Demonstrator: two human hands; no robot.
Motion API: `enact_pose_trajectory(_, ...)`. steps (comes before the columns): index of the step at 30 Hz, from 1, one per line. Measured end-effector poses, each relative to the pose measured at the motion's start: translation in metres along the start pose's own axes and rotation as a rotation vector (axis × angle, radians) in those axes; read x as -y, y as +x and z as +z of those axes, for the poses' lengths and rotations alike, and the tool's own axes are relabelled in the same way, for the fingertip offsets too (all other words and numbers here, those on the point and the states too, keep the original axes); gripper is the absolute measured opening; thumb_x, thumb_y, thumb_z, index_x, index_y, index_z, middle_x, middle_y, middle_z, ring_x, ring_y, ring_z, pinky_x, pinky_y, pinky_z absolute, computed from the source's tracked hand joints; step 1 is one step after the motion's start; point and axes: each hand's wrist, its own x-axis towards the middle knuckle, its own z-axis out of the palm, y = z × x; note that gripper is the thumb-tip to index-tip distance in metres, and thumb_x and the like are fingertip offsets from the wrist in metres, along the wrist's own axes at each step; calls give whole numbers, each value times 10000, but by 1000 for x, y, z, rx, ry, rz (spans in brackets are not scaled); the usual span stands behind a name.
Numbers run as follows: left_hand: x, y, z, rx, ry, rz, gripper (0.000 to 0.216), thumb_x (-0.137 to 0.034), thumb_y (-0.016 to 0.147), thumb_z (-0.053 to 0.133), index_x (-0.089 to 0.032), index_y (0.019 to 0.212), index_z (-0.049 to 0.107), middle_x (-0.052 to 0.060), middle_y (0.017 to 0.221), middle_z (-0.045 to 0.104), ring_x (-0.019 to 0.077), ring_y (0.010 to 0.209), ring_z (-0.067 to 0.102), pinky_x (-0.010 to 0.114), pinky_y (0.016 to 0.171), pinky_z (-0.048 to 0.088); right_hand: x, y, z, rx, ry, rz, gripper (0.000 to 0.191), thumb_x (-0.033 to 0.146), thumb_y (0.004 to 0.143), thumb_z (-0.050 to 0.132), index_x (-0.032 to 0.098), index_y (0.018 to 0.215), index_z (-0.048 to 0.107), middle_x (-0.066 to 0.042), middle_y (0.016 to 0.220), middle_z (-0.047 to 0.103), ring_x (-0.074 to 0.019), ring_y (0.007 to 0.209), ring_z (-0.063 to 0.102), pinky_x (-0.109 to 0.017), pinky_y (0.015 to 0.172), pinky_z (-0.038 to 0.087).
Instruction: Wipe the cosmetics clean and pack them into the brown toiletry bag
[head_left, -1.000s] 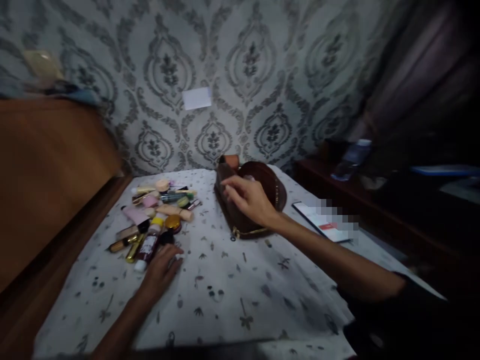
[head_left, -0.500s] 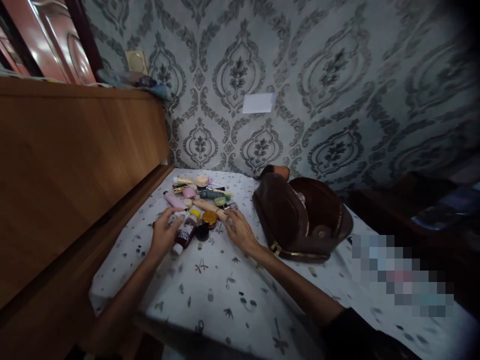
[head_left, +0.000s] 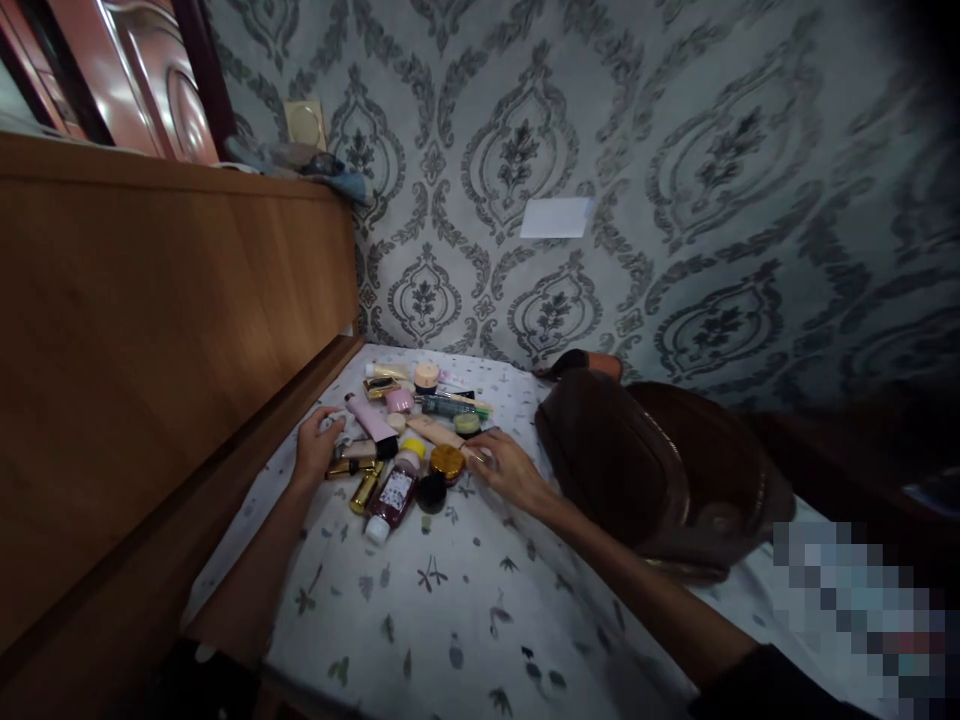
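A cluster of cosmetics lies on a white cloth with a leaf print. My left hand [head_left: 315,448] curves at its left edge, fingers apart, beside a pink tube [head_left: 370,418] and a clear black-capped bottle [head_left: 360,452]. On the other side, my right hand [head_left: 514,472] reaches in with loosely bent fingers, its fingertips at the end of a beige tube [head_left: 435,432] and close to a gold-lidded jar [head_left: 448,461]. In front lie a dark red bottle [head_left: 394,494] with a white cap, a gold lipstick tube [head_left: 365,489] and a small black jar [head_left: 431,493].
A brown leather bag [head_left: 652,470] stands unzipped to the right. Behind the cluster are a peach jar [head_left: 426,377], a pink jar [head_left: 400,401] and a green-lidded jar [head_left: 467,425]. A wooden cabinet [head_left: 180,330] borders the left; patterned wallpaper [head_left: 517,150] covers the back wall.
The view has swung left, so everything sits further right. My left hand has drawn back leftward from the cluster, uncovering the clear bottle and gold items. My right hand stays by the beige tube.
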Motion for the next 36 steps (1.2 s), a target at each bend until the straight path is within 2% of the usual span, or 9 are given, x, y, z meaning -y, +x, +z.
enact_pose_trajectory(2,5,1,1,7,-8,-23,349,-457,637,637,-170,833,666,5,769,643,190,759,591,280,709,465,16,23,-4,-15,-75,14,239,260,894,533,162,1013,716,-114,1064,688,-264,1074,611,-370,957,457)
enact_pose_trajectory(5,9,2,2,22,-10,-38,349,-465,648,629,-170,833,662,-2,747,635,185,731,590,279,694,466,49,72,2,73,-133,25,314,312,937,516,160,1167,666,-107,1195,677,-240,1168,587,-330,1009,416)
enact_pose_trajectory(8,10,3,4,48,1,-20,325,-462,668,617,-177,818,659,-3,741,639,193,747,599,285,709,472,79,125,23,110,-152,33,404,394,926,557,162,1252,614,-122,1222,670,-239,1173,590,-305,968,429)
enact_pose_trajectory(12,11,3,6,69,31,22,283,-420,707,594,-182,842,666,0,749,649,202,761,602,284,693,470,99,177,61,125,-226,105,567,514,870,599,107,1265,589,-225,1249,631,-344,1200,557,-434,987,406)
enact_pose_trajectory(17,16,4,9,86,70,64,234,-358,758,566,-180,867,672,5,804,678,192,775,599,276,716,452,100,202,91,151,-276,162,595,553,810,650,121,1217,615,-238,1257,621,-388,1239,507,-515,997,378)
enact_pose_trajectory(22,20,5,10,74,95,72,230,-326,769,561,-172,892,679,2,795,680,168,687,559,262,653,416,101,200,84,104,-211,172,566,488,864,593,79,1255,582,-272,1254,603,-388,1213,538,-505,987,399)
enact_pose_trajectory(27,14,5,8,35,82,95,225,-325,758,564,-165,876,669,25,833,684,194,765,599,276,686,428,86,151,38,99,18,58,548,432,914,537,188,1393,435,-97,1224,660,-211,1092,635,-327,906,496)
enact_pose_trajectory(31,0,0,1,18,65,111,233,-350,749,582,-172,876,665,30,877,688,212,849,618,292,751,448,55,50,-2,65,623,-139,555,431,811,674,230,1301,507,-105,1308,608,-255,1196,593,-405,997,479)
enact_pose_trajectory(36,-28,-19,-4,25,55,130,259,-382,748,603,-185,907,659,16,932,688,214,965,616,293,862,459,24,-81,-15,169,700,-22,612,465,771,735,282,1311,513,-103,1341,579,-275,1266,555,-445,1078,438)
